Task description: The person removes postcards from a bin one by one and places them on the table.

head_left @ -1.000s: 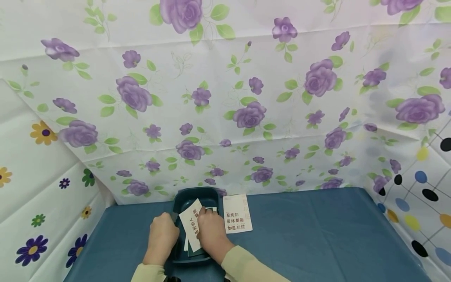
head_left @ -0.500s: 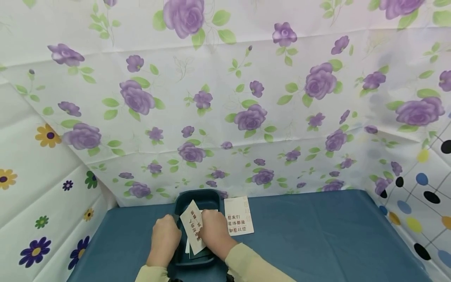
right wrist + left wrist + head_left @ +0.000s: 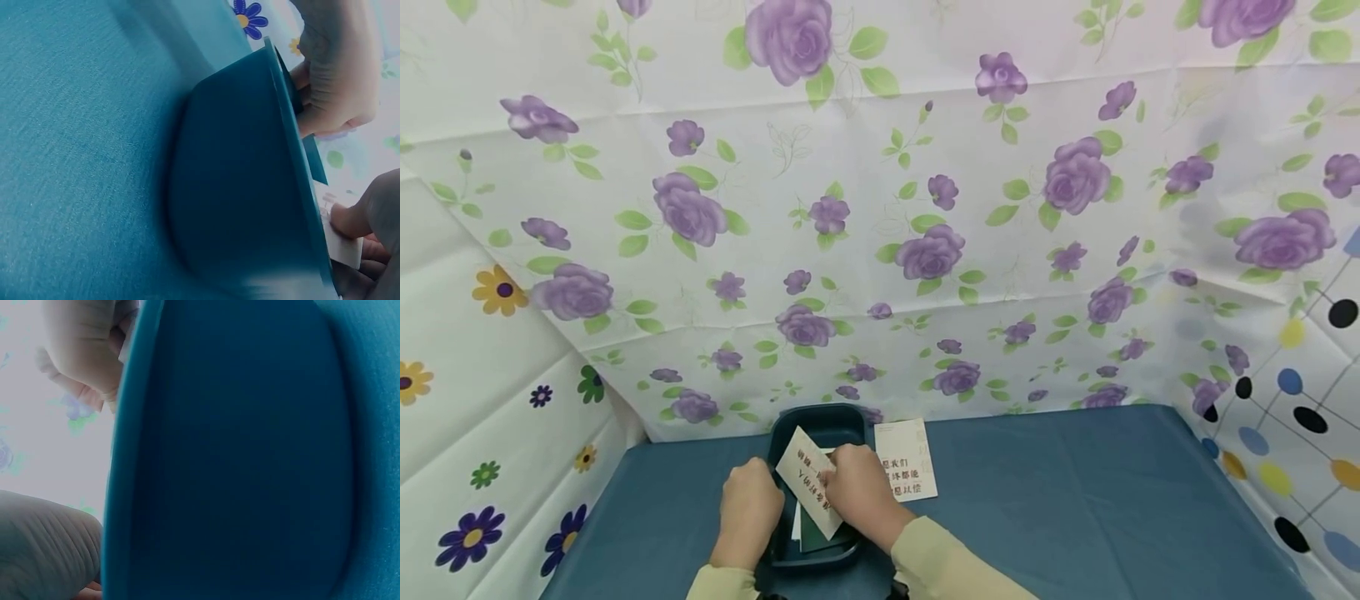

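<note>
My right hand (image 3: 861, 492) pinches a white card (image 3: 808, 483) printed with Chinese characters, its thumb (image 3: 353, 219) lying on the card's face in the right wrist view. The card is tilted over a dark teal plastic bin (image 3: 827, 421), its top end leaning left. Below it in the bin lie a dark green card (image 3: 815, 535) and a white one (image 3: 796, 523), partly covered. At the bin's left side, my left hand (image 3: 750, 508) grips the rim, fingers (image 3: 306, 119) reaching over it in the right wrist view. The bin's outer wall (image 3: 250, 450) fills most of the left wrist view.
Just right of the bin, another white card (image 3: 910, 454) with Chinese characters lies on the blue tabletop (image 3: 1060, 500), its left part behind my right hand. A flowered sheet (image 3: 865, 250) hangs behind the table. Patterned side sheets enclose it left and right.
The card in my right hand has turned, its top end swinging left. That hand has shifted slightly right and covers more of the card on the table. My left hand stays at the rim.
</note>
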A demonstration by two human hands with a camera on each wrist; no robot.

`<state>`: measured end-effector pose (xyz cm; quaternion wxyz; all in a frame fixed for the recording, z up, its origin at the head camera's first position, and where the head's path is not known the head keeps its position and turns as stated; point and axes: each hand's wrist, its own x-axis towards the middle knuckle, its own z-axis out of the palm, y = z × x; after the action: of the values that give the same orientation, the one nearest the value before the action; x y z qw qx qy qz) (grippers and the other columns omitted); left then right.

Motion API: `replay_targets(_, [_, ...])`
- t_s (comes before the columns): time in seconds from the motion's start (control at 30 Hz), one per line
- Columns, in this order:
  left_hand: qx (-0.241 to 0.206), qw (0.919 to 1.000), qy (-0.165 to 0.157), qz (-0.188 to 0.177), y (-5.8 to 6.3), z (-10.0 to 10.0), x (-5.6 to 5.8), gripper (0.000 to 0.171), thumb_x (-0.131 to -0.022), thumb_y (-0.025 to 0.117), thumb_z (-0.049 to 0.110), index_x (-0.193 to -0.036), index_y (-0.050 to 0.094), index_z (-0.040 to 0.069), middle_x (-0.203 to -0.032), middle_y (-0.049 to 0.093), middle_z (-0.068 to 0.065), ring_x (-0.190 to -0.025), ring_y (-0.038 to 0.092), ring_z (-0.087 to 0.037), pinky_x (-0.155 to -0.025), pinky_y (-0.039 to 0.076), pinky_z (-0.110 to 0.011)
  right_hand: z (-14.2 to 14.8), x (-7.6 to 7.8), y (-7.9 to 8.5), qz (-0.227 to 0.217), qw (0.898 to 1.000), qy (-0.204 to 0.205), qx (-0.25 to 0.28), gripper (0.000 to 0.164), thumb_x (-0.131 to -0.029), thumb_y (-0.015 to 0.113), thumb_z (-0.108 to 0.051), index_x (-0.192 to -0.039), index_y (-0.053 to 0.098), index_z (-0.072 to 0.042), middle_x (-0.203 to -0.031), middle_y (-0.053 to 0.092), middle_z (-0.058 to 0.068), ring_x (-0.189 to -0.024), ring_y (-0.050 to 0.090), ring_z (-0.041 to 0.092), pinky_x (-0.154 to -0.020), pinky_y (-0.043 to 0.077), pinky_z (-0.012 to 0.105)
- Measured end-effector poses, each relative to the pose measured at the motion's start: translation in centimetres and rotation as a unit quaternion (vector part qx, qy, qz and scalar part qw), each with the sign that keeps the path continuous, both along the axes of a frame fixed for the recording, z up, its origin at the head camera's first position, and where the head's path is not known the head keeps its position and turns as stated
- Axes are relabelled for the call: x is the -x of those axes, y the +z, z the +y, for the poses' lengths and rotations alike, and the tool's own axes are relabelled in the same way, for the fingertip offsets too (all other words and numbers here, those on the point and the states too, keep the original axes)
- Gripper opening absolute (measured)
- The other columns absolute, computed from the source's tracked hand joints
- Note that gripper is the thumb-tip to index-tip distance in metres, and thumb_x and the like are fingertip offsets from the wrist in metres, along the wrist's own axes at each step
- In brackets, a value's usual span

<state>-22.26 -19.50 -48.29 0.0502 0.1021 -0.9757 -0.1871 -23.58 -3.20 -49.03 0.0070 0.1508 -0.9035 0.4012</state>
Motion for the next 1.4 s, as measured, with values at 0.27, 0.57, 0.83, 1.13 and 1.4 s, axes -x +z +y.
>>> replay_targets(0.27, [-0.001, 0.9999, -0.003, -0.013, -0.1, -0.4, 0.0, 0.004, -0.077, 0.057, -0.001, -0.080, 0.058, -0.005, -0.066, 0.055, -0.015, -0.052, 0.054, -0.023, -0.043, 0.041, -0.035, 0.7, -0.3, 0.2, -0.005, 0.999, 0.013, 0.033, 0.022, -0.092, 0.058, -0.022, -0.072, 0.066, -0.015, -0.055, 0.051, -0.012, -0.045, 0.050, 0.003, -0.041, 0.040, 0.023])
replay_targets(0.57, [-0.004, 0.9999, -0.006, -0.013, -0.2, -0.3, -0.1, 0.008, -0.078, 0.059, 0.001, -0.071, 0.055, 0.000, -0.059, 0.050, -0.009, -0.048, 0.050, -0.019, -0.041, 0.038, -0.033, 1.5, -0.3, 0.5, 0.012, 0.999, -0.010, 0.052, 0.012, -0.089, 0.059, -0.019, -0.084, 0.068, -0.011, -0.064, 0.055, -0.010, -0.048, 0.050, 0.003, -0.043, 0.041, 0.023])
replay_targets(0.83, [-0.006, 0.9998, -0.019, 0.009, -0.3, -0.4, -0.1, 0.016, -0.079, 0.054, 0.000, -0.064, 0.051, 0.004, -0.055, 0.047, -0.008, -0.046, 0.049, -0.019, -0.041, 0.039, -0.033, 2.4, -0.1, 1.4, 0.003, 0.997, -0.039, 0.061, 0.012, -0.087, 0.059, -0.016, -0.092, 0.066, -0.007, -0.067, 0.058, -0.008, -0.049, 0.051, 0.004, -0.043, 0.041, 0.024])
replay_targets(1.13, [0.005, 0.9995, -0.020, 0.026, 0.1, -0.4, 0.1, 0.012, -0.078, 0.054, 0.000, -0.066, 0.051, 0.002, -0.057, 0.048, -0.011, -0.047, 0.051, -0.022, -0.042, 0.040, -0.035, 3.1, 0.0, 2.0, -0.029, 0.995, -0.054, 0.078, 0.019, -0.085, 0.065, -0.018, -0.101, 0.062, -0.007, -0.074, 0.055, -0.005, -0.058, 0.052, 0.006, -0.050, 0.043, 0.025])
replay_targets(1.4, [0.003, 0.9998, -0.017, 0.001, 0.1, -0.1, -0.3, 0.014, -0.081, 0.054, 0.001, -0.067, 0.049, 0.003, -0.055, 0.045, -0.009, -0.045, 0.048, -0.020, -0.040, 0.038, -0.033, 4.5, 0.3, 1.9, -0.043, 0.990, -0.076, 0.110, 0.020, -0.082, 0.070, -0.017, -0.096, 0.059, -0.010, -0.079, 0.054, -0.001, -0.067, 0.053, 0.011, -0.054, 0.044, 0.027])
